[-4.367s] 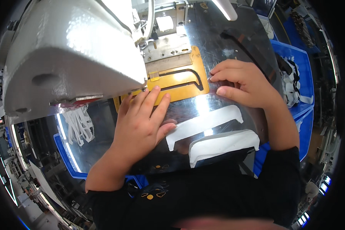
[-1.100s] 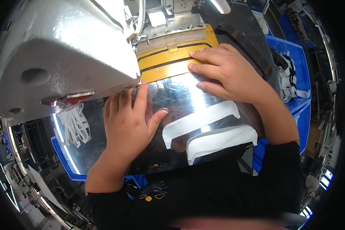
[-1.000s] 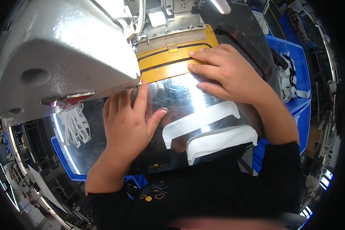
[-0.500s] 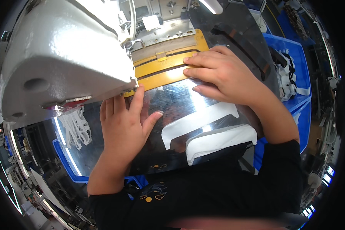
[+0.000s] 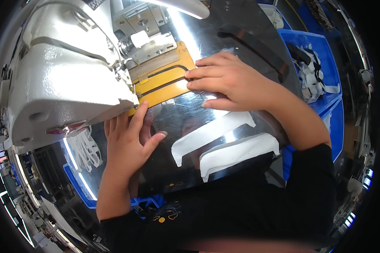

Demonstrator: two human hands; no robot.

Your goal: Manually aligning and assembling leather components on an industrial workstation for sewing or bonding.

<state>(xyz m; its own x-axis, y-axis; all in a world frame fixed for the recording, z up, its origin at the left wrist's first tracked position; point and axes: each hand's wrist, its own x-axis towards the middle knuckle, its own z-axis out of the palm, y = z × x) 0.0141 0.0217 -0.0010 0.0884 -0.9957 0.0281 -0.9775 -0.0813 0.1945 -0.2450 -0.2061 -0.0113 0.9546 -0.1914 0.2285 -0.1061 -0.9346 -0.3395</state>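
A yellow flat template [image 5: 161, 93] with long dark slots lies on the shiny metal table, its left end under the head of a white sewing machine [image 5: 67, 80]. My right hand [image 5: 236, 82] rests on the template's right end, fingers stretched out and slightly apart. At the near left edge of the template, my left hand [image 5: 126, 141] lies with its index fingertip on the yellow surface and its thumb spread. Its other fingertips are partly hidden below the machine head. A small yellow tab [image 5: 143, 79] stands up on the template. Neither hand grasps anything.
Nearer me lie a single white curved strip [image 5: 213, 135] and a stack of white curved pieces [image 5: 240, 154]. A dark curved strip [image 5: 255, 48] lies at the far right. Blue bins [image 5: 334, 69] with scraps stand beyond the table. White strips [image 5: 83, 147] hang at left.
The template has slid left, further under the machine head, with both hands moving along on it. The whole view has also shifted slightly.
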